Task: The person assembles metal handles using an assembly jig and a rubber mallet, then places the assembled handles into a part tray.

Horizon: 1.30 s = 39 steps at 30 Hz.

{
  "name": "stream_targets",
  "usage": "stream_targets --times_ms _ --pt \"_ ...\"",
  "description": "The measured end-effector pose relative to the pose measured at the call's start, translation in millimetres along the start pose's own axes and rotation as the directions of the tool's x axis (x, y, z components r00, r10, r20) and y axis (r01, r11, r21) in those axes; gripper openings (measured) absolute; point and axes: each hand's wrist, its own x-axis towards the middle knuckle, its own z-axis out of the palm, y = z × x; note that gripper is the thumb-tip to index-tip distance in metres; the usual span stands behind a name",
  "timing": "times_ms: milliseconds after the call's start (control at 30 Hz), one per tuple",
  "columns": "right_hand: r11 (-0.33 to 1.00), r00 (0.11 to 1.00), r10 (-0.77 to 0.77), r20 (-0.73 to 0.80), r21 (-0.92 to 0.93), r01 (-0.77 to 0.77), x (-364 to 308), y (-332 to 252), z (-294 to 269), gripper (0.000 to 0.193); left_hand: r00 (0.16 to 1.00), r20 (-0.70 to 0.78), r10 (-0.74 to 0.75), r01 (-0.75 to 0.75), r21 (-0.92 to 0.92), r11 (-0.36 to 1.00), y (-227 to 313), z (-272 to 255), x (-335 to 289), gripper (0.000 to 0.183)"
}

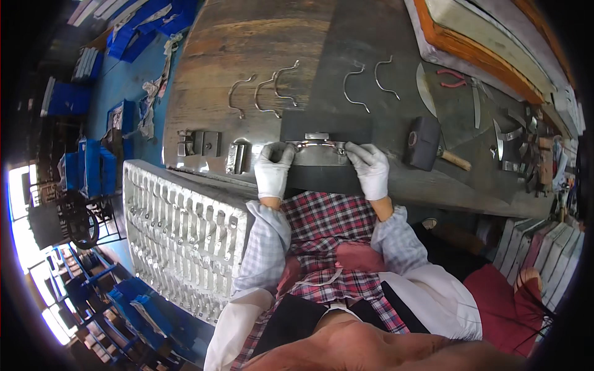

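My left hand, in a white glove, pinches the left end of a curved shiny metal rod with bent ends. The right end is pinched between the fingers of my right hand, also gloved in white. The rod lies across a steel block fixture on a dark plate near the table's front edge. Exactly how the rod sits against the block is too small to tell. Beyond my hands lie several similar curved rods, among them one on the left and one on the right.
Left of my hands stand a small metal fixture and another block. A black-headed mallet lies on the right, with red-handled pliers beyond. A pale tray holding rows of metal pieces leans at the table's front left.
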Motion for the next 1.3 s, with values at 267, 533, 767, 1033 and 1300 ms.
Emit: stream_targets --times_ms 267,533,767,1033,1300 --pt "0.960 0.972 -0.234 -0.037 -0.165 0.225 5.7 -0.1 0.1 0.014 0.997 0.040 0.070 -0.070 0.003 0.998 -7.0 0.0 6.1 0.013" --pt "0.948 0.965 0.260 -0.025 0.197 -0.251 16.5 -32.0 -52.0 0.021 0.992 0.067 0.111 -0.109 -0.025 0.994 -9.3 4.1 7.3 0.009" --pt "0.715 0.911 0.408 -0.062 -0.598 -0.361 2.9 30.8 -171.3 0.030 0.966 0.141 0.219 -0.233 0.094 0.968 -16.1 0.5 12.6 0.015" --pt "0.494 0.602 0.723 0.340 0.355 -0.794 4.6 -107.8 -119.4 0.030 0.955 0.156 0.253 -0.277 0.160 0.947 -21.8 -4.9 15.9 0.019" --pt "0.945 0.943 0.313 0.117 -0.138 -0.296 -30.3 -66.5 -48.4 0.034 0.956 0.118 0.269 -0.260 -0.086 0.962 -20.9 1.2 12.9 0.012"
